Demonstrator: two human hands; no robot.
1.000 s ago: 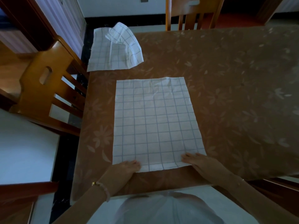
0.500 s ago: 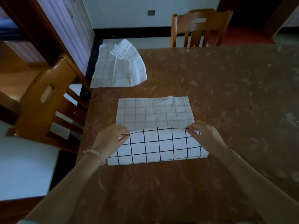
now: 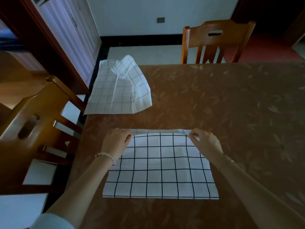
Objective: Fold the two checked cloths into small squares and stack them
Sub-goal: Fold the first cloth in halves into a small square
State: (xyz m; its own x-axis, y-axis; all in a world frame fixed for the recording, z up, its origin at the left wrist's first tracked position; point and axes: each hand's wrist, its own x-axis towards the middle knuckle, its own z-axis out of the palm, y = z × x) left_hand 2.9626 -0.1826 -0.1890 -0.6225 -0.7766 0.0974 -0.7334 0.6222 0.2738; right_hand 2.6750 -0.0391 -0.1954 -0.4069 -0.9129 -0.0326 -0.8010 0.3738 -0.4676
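White, with bold dark checks, the near cloth [image 3: 161,166] lies doubled over on the brown leaf-patterned tabletop [image 3: 231,113], close to the person. The left hand [image 3: 115,142] and right hand [image 3: 206,142] each hold a far corner of its upper layer, each grip pinching the fabric just short of the lower layer's far edge. A rumpled, faintly checked white cloth [image 3: 115,91] lies well apart at the far left corner, near a wooden chair [image 3: 33,121].

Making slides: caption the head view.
Left hand and right hand pinch far corners of the folded checked cloth; second checked cloth lies rumpled at the table corner.
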